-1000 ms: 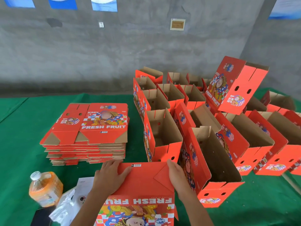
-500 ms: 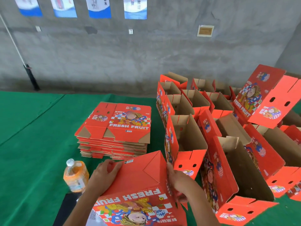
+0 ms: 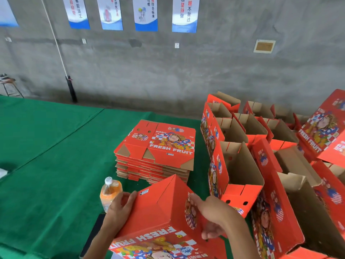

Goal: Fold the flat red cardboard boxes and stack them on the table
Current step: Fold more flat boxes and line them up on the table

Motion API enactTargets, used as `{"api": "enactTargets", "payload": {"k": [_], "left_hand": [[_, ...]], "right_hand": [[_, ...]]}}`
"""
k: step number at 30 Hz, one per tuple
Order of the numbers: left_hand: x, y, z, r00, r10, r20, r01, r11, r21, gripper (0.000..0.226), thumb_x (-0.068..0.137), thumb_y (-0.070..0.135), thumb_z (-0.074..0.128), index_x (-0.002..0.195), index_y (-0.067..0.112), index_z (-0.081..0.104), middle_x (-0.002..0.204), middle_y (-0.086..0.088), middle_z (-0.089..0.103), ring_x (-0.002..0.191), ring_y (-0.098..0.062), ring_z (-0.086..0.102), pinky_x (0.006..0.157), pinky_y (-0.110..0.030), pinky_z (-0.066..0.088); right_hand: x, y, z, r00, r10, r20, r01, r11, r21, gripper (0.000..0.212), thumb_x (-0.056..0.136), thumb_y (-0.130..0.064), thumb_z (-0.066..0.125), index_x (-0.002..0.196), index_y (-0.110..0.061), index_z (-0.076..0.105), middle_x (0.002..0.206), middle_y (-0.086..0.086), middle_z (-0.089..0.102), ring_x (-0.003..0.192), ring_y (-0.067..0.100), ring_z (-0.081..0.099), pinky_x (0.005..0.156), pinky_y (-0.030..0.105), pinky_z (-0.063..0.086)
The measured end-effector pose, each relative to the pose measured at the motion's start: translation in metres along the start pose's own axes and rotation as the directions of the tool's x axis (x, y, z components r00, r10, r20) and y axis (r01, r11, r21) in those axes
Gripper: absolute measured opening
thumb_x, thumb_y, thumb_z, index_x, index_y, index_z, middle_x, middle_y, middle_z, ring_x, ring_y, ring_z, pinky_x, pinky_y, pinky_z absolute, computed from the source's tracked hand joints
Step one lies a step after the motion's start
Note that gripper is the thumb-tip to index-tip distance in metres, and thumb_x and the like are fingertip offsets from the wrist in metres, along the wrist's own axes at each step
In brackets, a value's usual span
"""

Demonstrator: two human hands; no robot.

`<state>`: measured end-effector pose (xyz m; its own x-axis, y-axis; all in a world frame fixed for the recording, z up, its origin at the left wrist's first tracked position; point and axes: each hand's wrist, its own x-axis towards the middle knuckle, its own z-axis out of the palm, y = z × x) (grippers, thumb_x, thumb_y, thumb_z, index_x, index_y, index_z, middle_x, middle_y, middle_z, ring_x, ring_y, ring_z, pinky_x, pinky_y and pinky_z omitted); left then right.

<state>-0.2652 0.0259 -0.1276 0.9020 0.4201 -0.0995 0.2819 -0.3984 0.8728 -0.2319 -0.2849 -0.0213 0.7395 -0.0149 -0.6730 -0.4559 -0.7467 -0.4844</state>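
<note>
Down at the near edge, both hands hold a folded red box point(image 3: 164, 217) tipped with its closed bottom facing up and away. The left hand point(image 3: 119, 208) comes up from the near side on a bare forearm, its palm laid against the box's left face and its fingers curled round the far left edge — a hold, not a mere touch. The right hand point(image 3: 211, 214) reaches in from the right with the wrist bent; its thumb lies along the box's right side panel while the fingers curl beneath the lower edge, pinching the panel between them.

Just left of the left hand stands a bottle of orange drink point(image 3: 109, 193) with a white cap, on the green-covered surface point(image 3: 52, 174). Beyond the held box, toward the far side, lies a stack of flat red boxes point(image 3: 156, 154), printed "FRESH FRUIT" on top. To the right, folded boxes point(image 3: 240, 165) stand open-topped in rows — brown inside, red outside — reaching the far right edge. Behind the surface rises a grey wall point(image 3: 186, 71) hung with blue-and-white posters point(image 3: 145, 14).
</note>
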Motion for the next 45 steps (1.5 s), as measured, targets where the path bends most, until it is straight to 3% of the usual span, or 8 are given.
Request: {"api": "enactTargets", "payload": {"k": [3, 10, 16, 19, 22, 31, 39, 45], "left_hand": [[-0.003, -0.007, -0.005, 0.998, -0.048, -0.046, 0.045, 0.998, -0.054, 0.034, 0.091, 0.065, 0.06, 0.097, 0.033, 0.071, 0.093, 0.012, 0.073, 0.087, -0.005, 0.068, 0.071, -0.029, 0.047], [-0.007, 0.001, -0.016, 0.987, -0.051, -0.15, 0.018, 0.976, -0.217, 0.058, 0.081, 0.075, 0.066, 0.077, 0.017, 0.064, 0.073, 0.007, 0.06, 0.07, -0.011, 0.053, 0.07, -0.031, 0.043], [-0.006, 0.034, -0.011, 0.988, 0.102, -0.114, -0.141, 0.9, -0.413, 0.02, 0.1, 0.032, 0.066, 0.089, 0.027, 0.082, 0.093, 0.006, 0.077, 0.092, -0.015, 0.07, 0.077, -0.021, 0.051], [-0.011, 0.063, 0.002, 0.987, 0.145, 0.063, -0.092, 0.851, -0.518, 0.031, 0.092, 0.056, 0.07, 0.112, 0.035, 0.078, 0.114, 0.011, 0.076, 0.106, -0.016, 0.073, 0.076, -0.028, 0.059], [-0.016, 0.099, 0.022, 0.939, 0.254, 0.234, -0.077, 0.814, -0.575, 0.064, 0.08, 0.078, 0.066, 0.138, 0.052, 0.06, 0.138, 0.026, 0.062, 0.123, 0.0, 0.063, 0.091, -0.045, 0.06], [-0.006, 0.219, 0.088, 0.811, 0.487, 0.324, -0.222, 0.769, -0.6, 0.064, 0.091, 0.08, 0.05, 0.15, 0.065, 0.031, 0.138, 0.054, 0.041, 0.135, 0.015, 0.044, 0.117, -0.05, 0.043], [-0.009, 0.338, 0.175, 0.601, 0.622, 0.502, -0.213, 0.73, -0.65, 0.051, 0.101, 0.059, 0.055, 0.15, 0.053, 0.041, 0.142, 0.029, 0.057, 0.128, 0.007, 0.056, 0.098, -0.03, 0.057], [-0.021, 0.409, 0.266, 0.586, 0.617, 0.526, -0.269, 0.76, -0.591, 0.1, 0.083, 0.074, 0.06, 0.165, 0.034, 0.018, 0.168, 0.015, 0.027, 0.152, -0.006, 0.029, 0.126, -0.05, 0.026]], "right_hand": [[-0.008, 0.003, -0.006, 0.995, -0.001, 0.103, -0.008, 0.996, 0.085, 0.099, 0.091, -0.083, 0.039, 0.157, -0.012, 0.025, 0.068, 0.018, 0.074, 0.064, 0.024, 0.077, 0.05, 0.026, 0.058], [-0.036, 0.007, -0.014, 0.97, -0.234, 0.059, 0.199, 0.914, 0.352, 0.061, 0.092, -0.064, 0.064, 0.145, -0.04, 0.047, 0.105, 0.019, 0.075, 0.074, 0.033, 0.078, 0.059, 0.036, 0.064], [-0.068, -0.025, -0.037, 0.762, -0.609, -0.221, 0.634, 0.771, 0.063, 0.032, 0.092, -0.067, 0.061, 0.122, -0.063, 0.049, 0.087, -0.009, 0.071, 0.07, 0.018, 0.068, 0.069, 0.037, 0.062], [-0.077, -0.033, -0.039, 0.644, -0.72, -0.257, 0.717, 0.686, -0.125, 0.031, 0.093, -0.066, 0.06, 0.12, -0.065, 0.045, 0.102, -0.01, 0.061, 0.075, 0.016, 0.059, 0.074, 0.035, 0.053], [-0.076, -0.035, -0.026, 0.537, -0.782, -0.315, 0.697, 0.622, -0.356, 0.035, 0.095, -0.059, 0.062, 0.123, -0.062, 0.042, 0.107, -0.01, 0.037, 0.095, 0.012, 0.05, 0.087, 0.029, 0.043], [-0.029, -0.005, -0.064, 0.325, -0.775, -0.542, 0.565, 0.618, -0.546, 0.043, 0.096, -0.043, 0.069, 0.136, -0.048, 0.053, 0.135, 0.003, 0.03, 0.123, 0.014, 0.038, 0.109, 0.03, 0.041], [-0.003, 0.052, -0.177, 0.218, -0.693, -0.688, 0.517, 0.679, -0.521, 0.045, 0.095, -0.028, 0.074, 0.138, -0.029, 0.061, 0.137, 0.01, 0.037, 0.122, 0.027, 0.051, 0.109, 0.046, 0.047], [0.033, 0.101, -0.265, 0.218, -0.628, -0.747, 0.453, 0.743, -0.493, 0.05, 0.094, -0.026, 0.074, 0.142, -0.025, 0.058, 0.135, 0.016, 0.038, 0.122, 0.031, 0.047, 0.108, 0.05, 0.045]]}}
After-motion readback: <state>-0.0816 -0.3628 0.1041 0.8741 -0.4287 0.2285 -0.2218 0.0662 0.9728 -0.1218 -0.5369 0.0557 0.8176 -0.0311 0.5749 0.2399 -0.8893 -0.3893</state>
